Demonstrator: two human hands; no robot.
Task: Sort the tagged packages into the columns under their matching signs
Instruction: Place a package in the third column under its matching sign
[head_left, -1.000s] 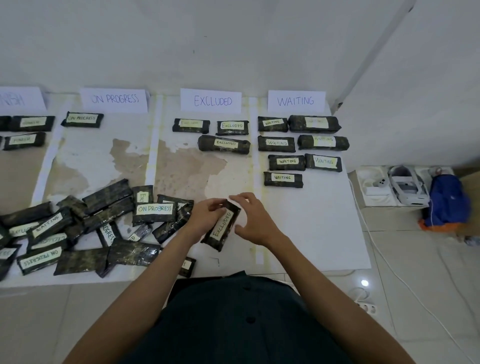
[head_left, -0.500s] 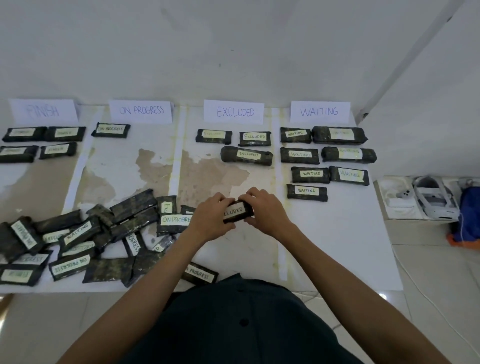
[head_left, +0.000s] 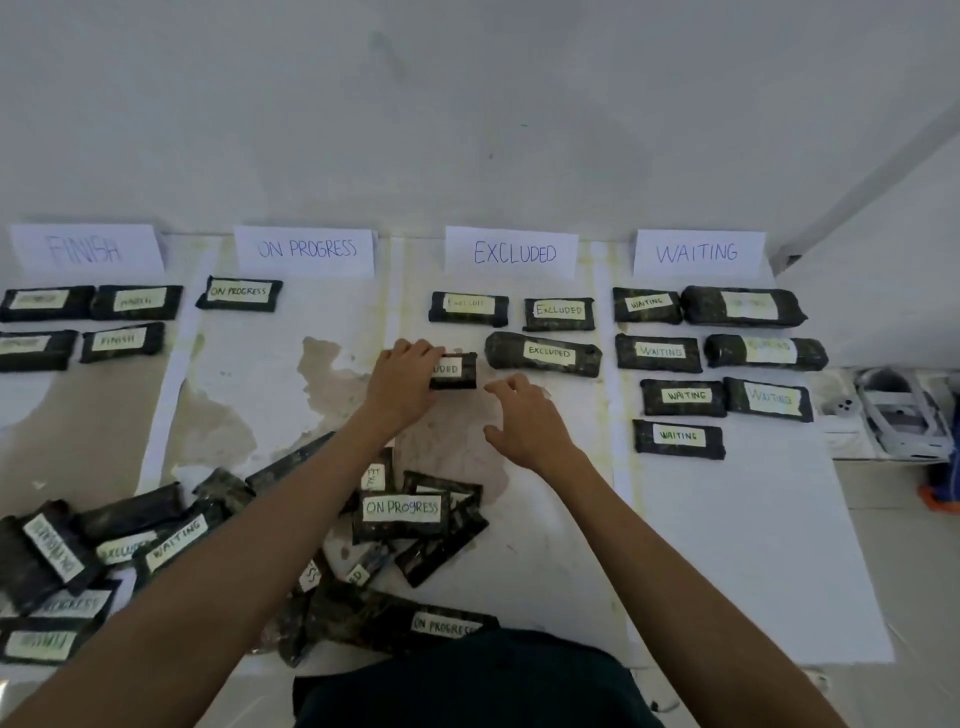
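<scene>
Carried up under the EXCLUDED sign (head_left: 511, 253), package (head_left: 453, 370) in left hand (head_left: 402, 382) fingers; right hand (head_left: 524, 415) loose.

a plain white wall (head_left: 467, 104) fills the top, meeting a second white wall (head_left: 893, 249) at the right corner. pale glossy floor tiles (head_left: 893, 571) show at right, in soft, dim light.

Glossy dark plastic packages (head_left: 543, 354), paper signs (head_left: 511, 252)

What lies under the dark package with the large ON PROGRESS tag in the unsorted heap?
The dark package with the large ON PROGRESS tag lies on other dark wrapped packages; their edges stick out to its right and below. Their tags are mostly covered, so I cannot read them.
</scene>
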